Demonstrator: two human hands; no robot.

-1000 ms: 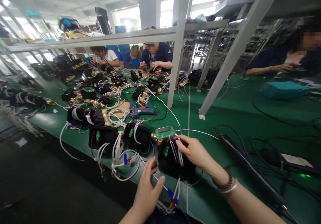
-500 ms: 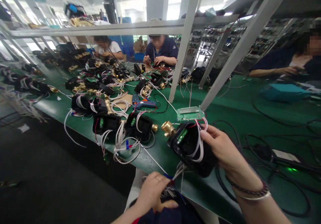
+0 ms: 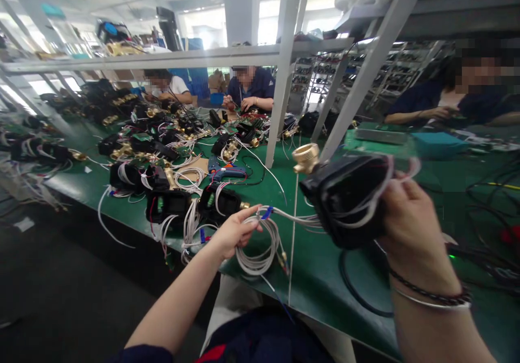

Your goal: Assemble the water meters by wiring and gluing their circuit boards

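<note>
1. Black housing [image 3: 345, 203] is hanging tilted above the green table [image 3: 311, 282], its brass fitting [image 3: 305, 158] pointing left.
2. Right hand [image 3: 416, 225]: grip is clamping the housing's right edge, where wires are running; fingers blurred.
3. Left hand [image 3: 235, 234]: grip is pinching the cable coil [image 3: 257, 263] near a blue tape [image 3: 267, 213]; its leads are running to the housing.
4. Green circuit board [image 3: 379, 140] is sitting at the housing's upper edge, blurred; exact contact cannot be told.
5. Glue gun [image 3: 227, 173] is lying on the table, beyond a row of other open housings [image 3: 168, 207].
6. Across the table, a person in dark blue [image 3: 252, 89] is handling small parts.
</note>
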